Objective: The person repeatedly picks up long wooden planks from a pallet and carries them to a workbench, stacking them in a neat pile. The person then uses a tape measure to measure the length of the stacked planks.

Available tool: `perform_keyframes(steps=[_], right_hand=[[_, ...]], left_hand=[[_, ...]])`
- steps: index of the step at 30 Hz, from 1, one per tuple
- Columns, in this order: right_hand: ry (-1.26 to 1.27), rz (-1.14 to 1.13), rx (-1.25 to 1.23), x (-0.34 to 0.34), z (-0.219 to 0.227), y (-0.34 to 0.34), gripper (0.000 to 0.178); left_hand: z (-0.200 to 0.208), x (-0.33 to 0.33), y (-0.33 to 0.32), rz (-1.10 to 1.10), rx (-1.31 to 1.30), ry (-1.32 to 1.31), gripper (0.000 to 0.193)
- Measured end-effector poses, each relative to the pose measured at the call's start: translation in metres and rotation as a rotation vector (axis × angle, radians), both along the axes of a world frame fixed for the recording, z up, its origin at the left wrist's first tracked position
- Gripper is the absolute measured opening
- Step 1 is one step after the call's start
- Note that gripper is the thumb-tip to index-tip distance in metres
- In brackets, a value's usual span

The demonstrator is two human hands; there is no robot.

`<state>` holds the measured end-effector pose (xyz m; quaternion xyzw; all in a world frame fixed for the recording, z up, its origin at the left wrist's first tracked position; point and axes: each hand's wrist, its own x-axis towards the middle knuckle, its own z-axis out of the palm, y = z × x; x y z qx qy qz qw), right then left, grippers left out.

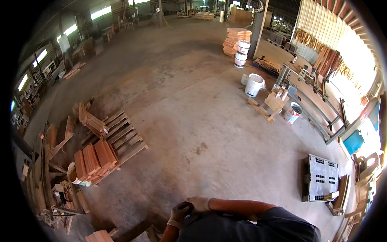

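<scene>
My two gloved hands meet in front of my body at the lower middle of the head view. My left hand (179, 213), in a glove with dark fingers and a pale cuff, has its fingers curled. My right hand (198, 203), in a pale grey glove, reaches across from the right, and its fingers press against the left hand. A small dark patch shows between them; whether it is part of a glove or a held thing cannot be made out.
Reddish boards (96, 159) lie on a wooden pallet (131, 141) to the left, beside a white bucket (76, 177). At right stand a grey plastic pallet (322, 177), a white bucket (254, 85) and a long metal-framed bench (310, 94). More boards (98, 236) lie at lower left.
</scene>
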<state>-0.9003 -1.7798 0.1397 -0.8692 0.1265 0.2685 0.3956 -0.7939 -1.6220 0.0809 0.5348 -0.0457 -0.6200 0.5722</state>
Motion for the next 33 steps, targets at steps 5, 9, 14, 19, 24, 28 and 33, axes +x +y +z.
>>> perform_keyframes(steps=[5, 9, 14, 19, 24, 28, 33], right_hand=[[-0.072, -0.021, 0.058, 0.056, -0.019, -0.038, 0.075], [-0.021, 0.278, 0.076, 0.116, -0.078, -0.097, 0.059], [-0.22, 0.788, -0.053, 0.134, -0.156, -0.243, 0.039], [-0.035, 0.754, -0.08, 0.241, -0.136, -0.335, 0.029], [0.499, 0.183, 0.077, 0.371, -0.044, -0.319, 0.02], [0.176, 0.465, 0.097, 0.431, -0.107, -0.337, 0.02], [0.379, 0.0, 0.035, 0.505, -0.1, -0.301, 0.021]], left_hand=[[0.018, 0.059, -0.02, 0.202, -0.009, 0.102, 0.028], [-0.009, 0.137, -0.004, 0.457, -0.093, 0.187, 0.033], [0.003, 0.242, 0.024, 0.916, -0.004, 0.129, 0.032], [-0.006, 0.333, 0.081, 1.378, 0.167, -0.009, 0.031], [-0.005, 0.325, 0.078, 1.625, 0.173, -0.009, 0.025], [-0.053, 0.326, 0.084, 1.611, 0.002, 0.069, 0.022], [-0.114, 0.296, 0.061, 1.519, 0.139, 0.401, 0.02]])
